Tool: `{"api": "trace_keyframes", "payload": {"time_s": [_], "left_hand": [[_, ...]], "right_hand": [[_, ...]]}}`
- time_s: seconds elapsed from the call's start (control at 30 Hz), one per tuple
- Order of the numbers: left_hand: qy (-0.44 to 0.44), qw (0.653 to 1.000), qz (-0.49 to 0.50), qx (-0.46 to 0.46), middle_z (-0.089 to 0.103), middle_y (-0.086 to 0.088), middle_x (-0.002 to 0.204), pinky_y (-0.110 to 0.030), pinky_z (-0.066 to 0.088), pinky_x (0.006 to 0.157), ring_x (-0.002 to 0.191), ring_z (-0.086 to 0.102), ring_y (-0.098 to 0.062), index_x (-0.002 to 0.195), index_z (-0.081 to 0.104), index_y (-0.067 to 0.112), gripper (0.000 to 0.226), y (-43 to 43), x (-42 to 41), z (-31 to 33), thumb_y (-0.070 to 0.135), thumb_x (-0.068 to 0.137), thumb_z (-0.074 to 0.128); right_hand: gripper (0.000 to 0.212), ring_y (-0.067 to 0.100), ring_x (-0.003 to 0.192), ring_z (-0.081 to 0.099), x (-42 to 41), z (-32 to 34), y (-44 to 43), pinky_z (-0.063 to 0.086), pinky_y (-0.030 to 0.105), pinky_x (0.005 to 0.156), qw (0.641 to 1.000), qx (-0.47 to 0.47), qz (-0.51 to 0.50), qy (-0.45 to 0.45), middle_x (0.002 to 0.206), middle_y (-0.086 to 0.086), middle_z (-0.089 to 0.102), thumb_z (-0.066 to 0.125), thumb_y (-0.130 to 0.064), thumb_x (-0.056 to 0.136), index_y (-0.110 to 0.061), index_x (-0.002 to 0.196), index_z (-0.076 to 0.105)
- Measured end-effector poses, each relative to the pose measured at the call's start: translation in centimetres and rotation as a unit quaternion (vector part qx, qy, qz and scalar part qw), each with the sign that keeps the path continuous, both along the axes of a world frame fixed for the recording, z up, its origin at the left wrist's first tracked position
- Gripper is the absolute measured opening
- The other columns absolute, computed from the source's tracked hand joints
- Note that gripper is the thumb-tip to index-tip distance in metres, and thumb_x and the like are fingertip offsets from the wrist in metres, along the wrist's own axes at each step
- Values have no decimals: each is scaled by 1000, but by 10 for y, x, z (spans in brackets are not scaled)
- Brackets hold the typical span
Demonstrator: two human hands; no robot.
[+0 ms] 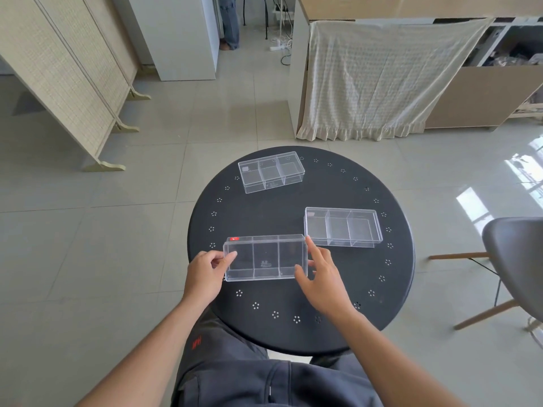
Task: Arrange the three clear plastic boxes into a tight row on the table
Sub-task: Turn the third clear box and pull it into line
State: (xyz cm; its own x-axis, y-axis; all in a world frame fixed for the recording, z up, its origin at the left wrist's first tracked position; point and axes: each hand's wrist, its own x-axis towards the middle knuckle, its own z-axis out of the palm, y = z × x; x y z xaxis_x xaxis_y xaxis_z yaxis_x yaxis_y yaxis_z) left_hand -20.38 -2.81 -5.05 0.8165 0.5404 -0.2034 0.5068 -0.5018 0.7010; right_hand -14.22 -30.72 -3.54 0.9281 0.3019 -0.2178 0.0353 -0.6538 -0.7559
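The nearest clear box point(266, 257) is sitting at the near-left part of the round black table point(293, 333), its long side running left to right, three compartments showing through the plastic and a small red sticker point(234, 239) showing at its far-left corner. Both hands are gripping it by the short ends. The left hand point(205, 277) is pinching the left end — thumb lying over the top edge, fingers curled against the end wall. The right hand point(321, 277) is closing on the right end with fingers spread: the forefinger is reaching up along the far-right corner and the thumb is pressing at the near-right corner. Whether the box is resting on the table or lifted slightly off it, I cannot tell.

The second clear box point(343, 227) is lying to the right and a little farther back, near the first box's far-right corner but apart from it, and roughly parallel to it. The third clear box point(271, 171) is sitting well apart from both at the far side of the table, turned at a slight angle. All three are looking empty.

Around the table, a grey chair with wooden legs point(514, 259) is standing at the right, a folding woven screen point(58, 71) is leaning along the left, and a cream cloth point(382, 80) is hanging over a cabinet beyond, on a pale tiled floor point(88, 230).
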Motion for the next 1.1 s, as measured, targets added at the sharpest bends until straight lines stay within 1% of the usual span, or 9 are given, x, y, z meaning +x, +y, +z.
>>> {"api": "trace_keyframes", "payload": {"time_s": [0.1,0.23,0.33,0.5,0.63,0.7,0.77,0.9,1.1], "left_hand": [[17,1000,-10,7,66,2,96,-25,42,75,83,61,-2,100,81,19,34,-2,6,-1,52,99,69],[48,998,-28,11,67,-5,102,-30,43,80,85,64,-15,102,81,16,34,-4,9,-8,47,102,67],[60,998,-31,9,66,-5,104,-30,43,80,89,65,-21,105,81,15,36,-7,9,-10,47,103,65],[81,996,-42,-12,67,2,103,-30,46,85,88,63,-9,108,80,22,33,-1,15,-4,52,101,67],[29,999,-19,9,63,15,95,-36,51,96,104,68,-20,116,78,16,35,11,37,10,46,103,64],[7,999,-23,23,68,3,111,-38,53,100,108,71,-23,128,73,14,39,20,55,17,43,105,62],[-6,998,-48,41,67,-5,130,-41,52,107,118,69,-25,136,69,14,41,28,77,23,40,106,60],[-23,989,-119,84,60,-7,150,-39,41,119,141,56,-27,149,60,11,48,33,125,37,35,108,56],[54,975,-196,86,33,1,175,-45,24,132,165,23,-27,169,32,21,64,29,185,38,43,111,47]], "right_hand": [[82,8,117,55,4,-1,0,45,26,97,1000,-10,20,11,149,-13,40,59,-35,105,-37,171,11],[81,16,151,39,7,-9,-1,35,22,109,998,-20,45,26,171,-11,26,59,-36,105,-30,172,14],[77,23,156,31,8,-14,-1,32,30,120,997,-34,48,41,175,-8,21,58,-36,105,-26,171,19],[62,26,149,41,23,-9,-3,37,41,121,995,-71,52,41,164,0,38,56,-35,105,-22,162,36],[41,27,124,58,49,2,-2,49,44,105,994,-100,20,-35,140,-2,54,56,-35,104,-21,142,56],[36,27,118,60,71,9,2,50,43,101,993,-96,17,-62,136,0,58,58,-33,103,-19,136,61],[35,28,123,57,97,16,8,48,41,103,993,-90,16,-70,136,3,58,58,-31,103,-18,135,61],[38,32,133,47,150,28,22,41,38,108,992,-96,34,-75,142,7,56,58,-26,103,-14,139,61],[51,33,146,37,218,28,51,43,52,114,988,-133,65,-45,156,6,48,52,-31,104,-16,153,48]]}}
